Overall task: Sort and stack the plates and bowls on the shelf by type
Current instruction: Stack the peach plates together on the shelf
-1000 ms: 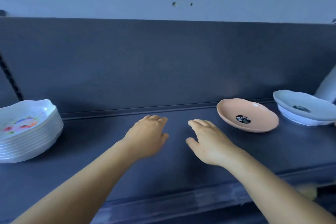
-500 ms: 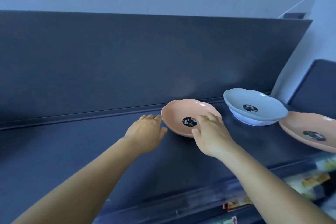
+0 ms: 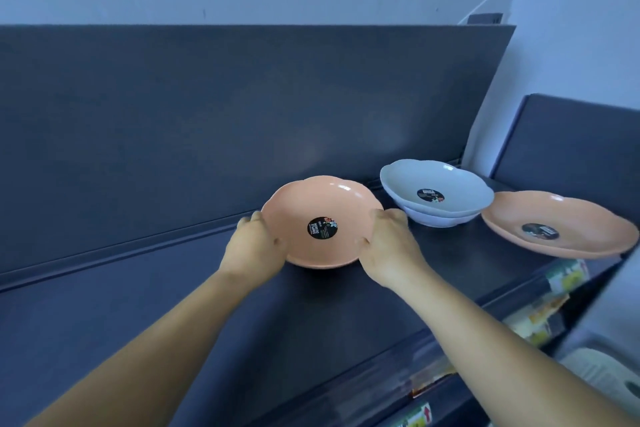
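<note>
Head: two peach bowls (image 3: 322, 222) (two pale) (image 3: 436, 194)

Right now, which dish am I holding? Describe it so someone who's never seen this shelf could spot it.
On the dark shelf, find the row of three dishes: the peach bowl is leftmost, gripped by the left hand and right hand. Unlike the pale blue bowls beside it and the wider peach plate far right, it is peach and deep.
</note>
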`<state>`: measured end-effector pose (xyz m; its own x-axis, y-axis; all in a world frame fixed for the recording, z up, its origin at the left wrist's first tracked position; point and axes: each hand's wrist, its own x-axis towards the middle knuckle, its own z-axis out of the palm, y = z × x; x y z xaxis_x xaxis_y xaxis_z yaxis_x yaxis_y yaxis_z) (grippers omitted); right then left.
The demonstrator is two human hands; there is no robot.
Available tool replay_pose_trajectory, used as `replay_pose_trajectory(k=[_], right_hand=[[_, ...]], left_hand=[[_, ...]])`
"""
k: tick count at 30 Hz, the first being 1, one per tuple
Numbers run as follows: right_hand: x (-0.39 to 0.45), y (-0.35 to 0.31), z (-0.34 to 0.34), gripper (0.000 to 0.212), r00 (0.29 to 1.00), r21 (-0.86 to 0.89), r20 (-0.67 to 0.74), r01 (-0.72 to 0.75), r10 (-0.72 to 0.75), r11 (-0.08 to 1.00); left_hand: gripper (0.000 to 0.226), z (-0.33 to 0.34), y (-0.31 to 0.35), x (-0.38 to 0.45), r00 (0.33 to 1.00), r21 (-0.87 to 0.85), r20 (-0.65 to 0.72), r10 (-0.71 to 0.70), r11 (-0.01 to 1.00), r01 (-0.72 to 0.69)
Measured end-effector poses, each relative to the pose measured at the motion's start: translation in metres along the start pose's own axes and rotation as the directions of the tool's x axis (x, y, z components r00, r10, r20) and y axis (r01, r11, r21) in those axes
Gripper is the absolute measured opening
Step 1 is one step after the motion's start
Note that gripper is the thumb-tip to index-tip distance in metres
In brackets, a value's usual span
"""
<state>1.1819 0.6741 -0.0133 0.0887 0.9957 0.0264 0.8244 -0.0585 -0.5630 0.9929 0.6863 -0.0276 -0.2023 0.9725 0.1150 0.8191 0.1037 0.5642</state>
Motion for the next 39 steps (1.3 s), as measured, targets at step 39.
replay_pose_trajectory(k=[39], right_hand=[[0.092, 0.139, -0.123, 0.020, 0.974, 0.111, -0.166, -0.136, 0.153, 0.984]], left_hand=[[0.018, 0.100, 0.178, 0.068, 0.990, -0.254, 0.129, 0.059, 0.967, -0.024]])
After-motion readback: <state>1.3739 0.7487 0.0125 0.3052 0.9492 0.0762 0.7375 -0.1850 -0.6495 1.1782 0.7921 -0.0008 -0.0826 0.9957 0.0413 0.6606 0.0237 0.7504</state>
